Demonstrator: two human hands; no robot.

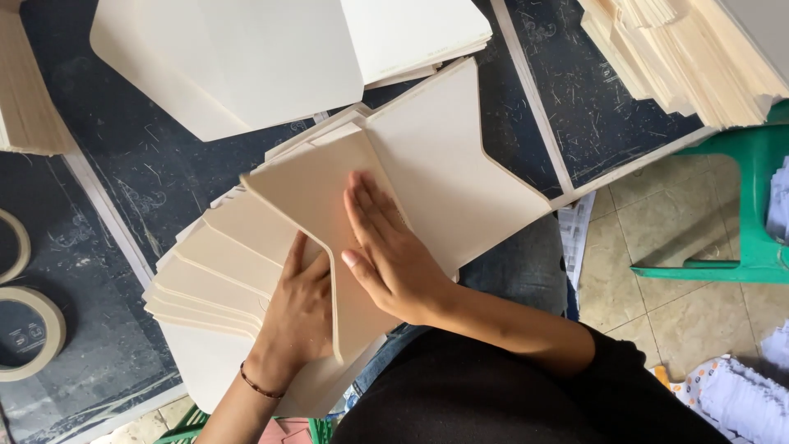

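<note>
A fanned pile of cream paper envelopes (pixel 222 263) lies on a dark table (pixel 140 164) in front of me. My right hand (pixel 386 247) presses flat, fingers together, on the folded flap of the top envelope (pixel 444 156). My left hand (pixel 300 308) rests on the pile beside it, its thumb and fingers at the rounded edge of that folded flap. The top envelope's wide back panel spreads out to the upper right.
Unfolded cream sheets (pixel 246 57) lie at the top. Tall stacks of the same paper stand at the top right (pixel 690 57) and far left (pixel 25 90). Two tape rolls (pixel 29 329) sit at the left edge. A green plastic stool (pixel 740 214) stands on the tiled floor at right.
</note>
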